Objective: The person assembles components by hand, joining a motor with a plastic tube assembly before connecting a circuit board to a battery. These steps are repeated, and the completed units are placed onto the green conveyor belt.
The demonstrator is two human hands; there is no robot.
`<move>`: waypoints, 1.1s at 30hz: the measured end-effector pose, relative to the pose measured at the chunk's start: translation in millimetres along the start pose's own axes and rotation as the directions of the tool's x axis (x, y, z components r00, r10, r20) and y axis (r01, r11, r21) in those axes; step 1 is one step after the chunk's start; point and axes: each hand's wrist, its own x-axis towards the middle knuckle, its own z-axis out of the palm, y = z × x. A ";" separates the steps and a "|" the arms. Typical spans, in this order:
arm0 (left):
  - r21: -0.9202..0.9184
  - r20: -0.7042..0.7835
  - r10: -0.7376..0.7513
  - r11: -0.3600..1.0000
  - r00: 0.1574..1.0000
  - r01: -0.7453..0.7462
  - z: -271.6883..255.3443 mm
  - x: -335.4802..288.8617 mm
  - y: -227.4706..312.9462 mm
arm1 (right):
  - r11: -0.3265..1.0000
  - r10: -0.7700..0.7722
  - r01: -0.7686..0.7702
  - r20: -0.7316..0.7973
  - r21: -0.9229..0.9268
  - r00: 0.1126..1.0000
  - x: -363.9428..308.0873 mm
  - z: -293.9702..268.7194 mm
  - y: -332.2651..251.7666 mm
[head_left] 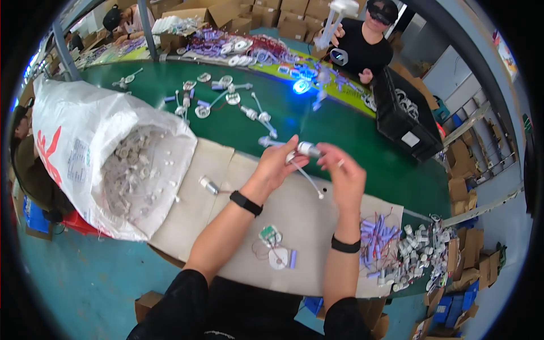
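Over the near edge of the green belt, my left hand (276, 164) grips a white plastic fitting (290, 156) with a thin translucent rod (309, 178) hanging from it. A small white-and-silver motor (309, 149) sits at the upper end, between my two hands. My right hand (344, 173) has its fingers closed at the motor's silver end. Another silver-and-white motor (209, 185) lies on the cardboard left of my left wrist. Below my hands on the cardboard rest a green circuit board (270, 236), a white disc (278, 258) and a purple battery cell (293, 259) with thin wires.
At left lies a white woven sack (85, 153), its mouth showing many small plastic parts. Purple cells (377, 238) and motors (416, 249) heap at the right. Assembled pieces (232, 97) dot the green belt (334, 124). A co-worker (362, 45) stands across, beside a black crate (396, 127).
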 end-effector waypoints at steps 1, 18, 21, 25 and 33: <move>0.074 0.070 -0.091 0.994 0.993 0.086 1.3 -5.0 2.5 | 0.997 -0.027 0.032 -0.067 0.067 0.997 4.1 -2.9 -8.5; 0.829 0.550 -0.091 -0.062 0.830 -0.556 -64.4 -141.8 -8.0 | 0.985 -0.010 0.056 -0.273 0.162 0.962 1.6 -53.7 -34.0; 0.964 0.220 -0.129 0.184 0.967 -0.194 -51.1 -138.0 6.2 | 0.955 0.036 0.054 -0.295 0.290 0.955 4.6 -59.4 -33.3; 0.893 0.235 0.011 0.391 0.972 -0.220 -31.8 -101.0 23.2 | 0.923 0.051 0.059 -0.270 0.381 0.961 10.8 -64.2 -20.7; 0.546 0.053 0.159 0.822 0.986 -0.162 15.3 -9.9 8.6 | 0.991 0.102 -0.072 -0.289 0.113 0.952 8.1 -56.1 -1.3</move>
